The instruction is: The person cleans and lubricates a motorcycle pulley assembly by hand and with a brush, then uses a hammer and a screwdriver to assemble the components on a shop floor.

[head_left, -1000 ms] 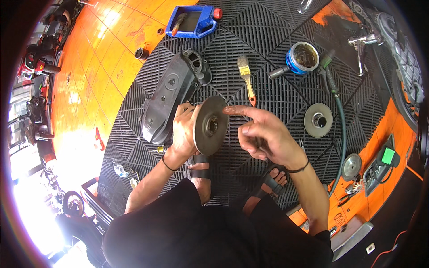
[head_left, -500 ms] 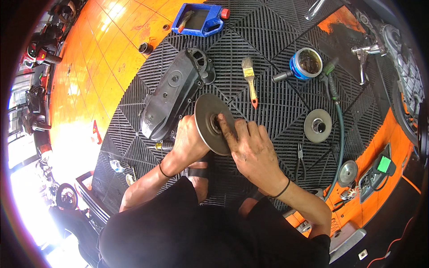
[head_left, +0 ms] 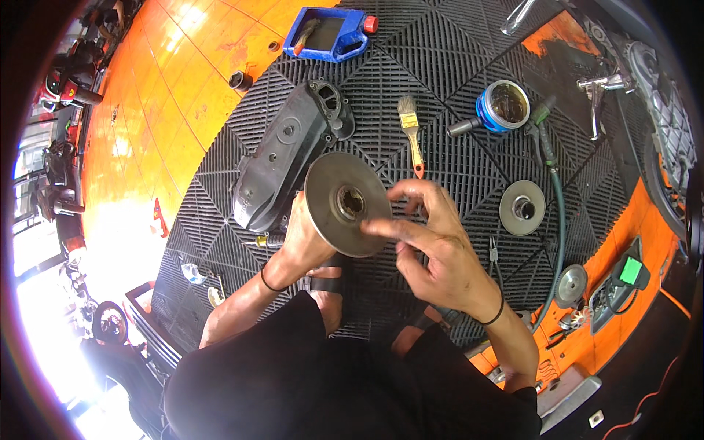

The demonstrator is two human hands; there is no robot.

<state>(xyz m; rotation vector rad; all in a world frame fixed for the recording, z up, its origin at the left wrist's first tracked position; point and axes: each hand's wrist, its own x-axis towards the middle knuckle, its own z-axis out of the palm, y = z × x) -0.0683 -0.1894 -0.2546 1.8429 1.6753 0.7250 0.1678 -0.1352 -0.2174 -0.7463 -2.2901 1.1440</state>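
Note:
My left hand grips a round grey metal pulley disc from behind, most of its fingers hidden by the disc. The disc is tilted up, and dark grease shows in its centre bore. On its right, my right hand is open with fingers spread and dirty with grease; the index fingertip overlaps the disc's lower right face, and whether it touches I cannot tell. A similar disc with a raised hub lies on the black slatted mat.
Beyond my hands lie a black engine cover, a paintbrush, an opened tub of brown grease and a cut blue jug. Pliers and a green hose are to the right; a screwdriver lies left.
My right index finger has come out of the disc's bore, and that hand has moved right with its fingers spreading. The disc has turned its face more upward in my left hand.

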